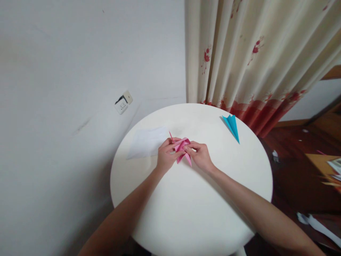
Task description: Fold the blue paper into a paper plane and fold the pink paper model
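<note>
Between my two hands is a piece of folded pink paper [182,145], with pointed flaps sticking out below and one thin pink spike at the upper left. My left hand [167,153] pinches its left side, thumb in front and fingers behind. From the right, my right hand [199,153] grips the paper near its middle, the thumb pressed on the folds. Both hands are just over the round white table [191,206]. My fingers cover part of the folds.
A flat white sheet [144,142] lies left of my hands. A blue folded paper plane [232,127] rests at the table's far right edge. Behind stand a wall with a socket [121,106] and a curtain [239,64]. Papers lie on a wooden surface [319,165] at right.
</note>
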The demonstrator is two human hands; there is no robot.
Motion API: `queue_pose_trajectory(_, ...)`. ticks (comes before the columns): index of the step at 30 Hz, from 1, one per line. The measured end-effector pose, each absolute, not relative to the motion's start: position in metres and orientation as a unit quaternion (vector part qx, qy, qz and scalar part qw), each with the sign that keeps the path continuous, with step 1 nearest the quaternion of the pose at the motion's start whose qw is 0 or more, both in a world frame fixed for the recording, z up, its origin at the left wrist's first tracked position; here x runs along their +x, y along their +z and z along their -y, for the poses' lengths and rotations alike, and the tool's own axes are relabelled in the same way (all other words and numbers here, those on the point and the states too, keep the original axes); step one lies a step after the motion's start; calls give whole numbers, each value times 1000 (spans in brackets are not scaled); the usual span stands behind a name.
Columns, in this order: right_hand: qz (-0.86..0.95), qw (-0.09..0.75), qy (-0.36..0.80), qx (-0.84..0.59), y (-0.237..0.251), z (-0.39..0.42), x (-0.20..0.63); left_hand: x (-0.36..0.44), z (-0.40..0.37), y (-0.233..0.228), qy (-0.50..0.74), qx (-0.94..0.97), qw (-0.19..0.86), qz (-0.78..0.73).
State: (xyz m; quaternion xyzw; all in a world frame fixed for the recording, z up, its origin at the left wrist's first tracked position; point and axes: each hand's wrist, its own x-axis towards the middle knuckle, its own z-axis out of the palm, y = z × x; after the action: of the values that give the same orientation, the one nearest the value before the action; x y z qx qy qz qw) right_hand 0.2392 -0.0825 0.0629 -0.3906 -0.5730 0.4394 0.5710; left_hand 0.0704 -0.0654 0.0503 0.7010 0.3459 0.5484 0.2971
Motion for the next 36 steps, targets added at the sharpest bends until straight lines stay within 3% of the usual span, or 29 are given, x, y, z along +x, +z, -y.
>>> queue_pose_trajectory(17, 547, 589, 472, -361, 58, 81, 237, 75, 63, 53, 573, 642, 341, -378)
queue_pose_trajectory(36, 541, 584, 453, -400, 53, 80, 236, 80, 65, 46, 567, 648, 312, -402)
